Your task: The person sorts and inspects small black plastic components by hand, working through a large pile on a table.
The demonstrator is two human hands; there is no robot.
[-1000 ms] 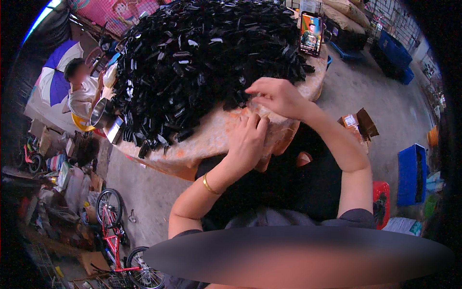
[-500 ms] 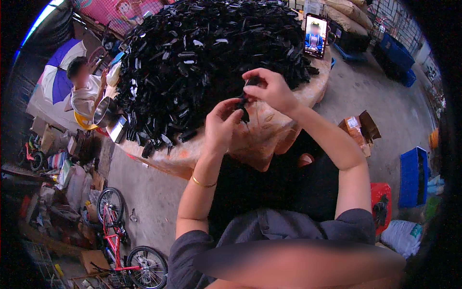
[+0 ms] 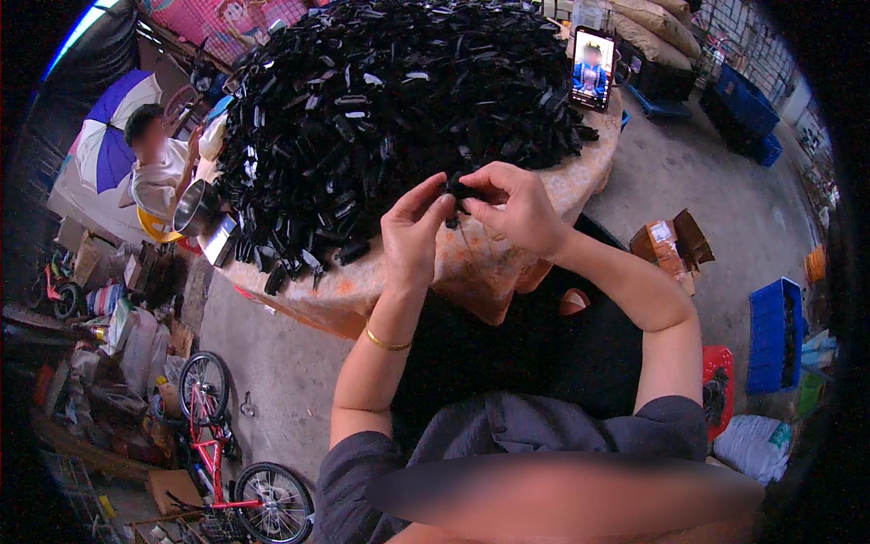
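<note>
A large heap of small, shiny black pieces (image 3: 390, 118) covers most of a table with a pale orange patterned cloth (image 3: 476, 263). At the heap's near edge, my left hand (image 3: 412, 236) pinches a small black piece (image 3: 460, 189) between thumb and fingertips. My right hand (image 3: 521, 210) grips the same piece from the other side, its fingers closed. Both sets of fingertips almost meet over the cloth's front edge. The fingers partly cover the piece, so its exact kind cannot be made out.
A phone (image 3: 593, 71) stands upright at the table's right. Across to the left sits another person (image 3: 161, 168) near a metal bowl (image 3: 193, 208). A red bicycle (image 3: 210, 453) lies on the left floor; a cardboard box (image 3: 672, 247) and blue crate (image 3: 775, 335) are on the right.
My right hand has come down and closer to my left. The fingertips of both hands now meet at the black piece, which was lower between them before.
</note>
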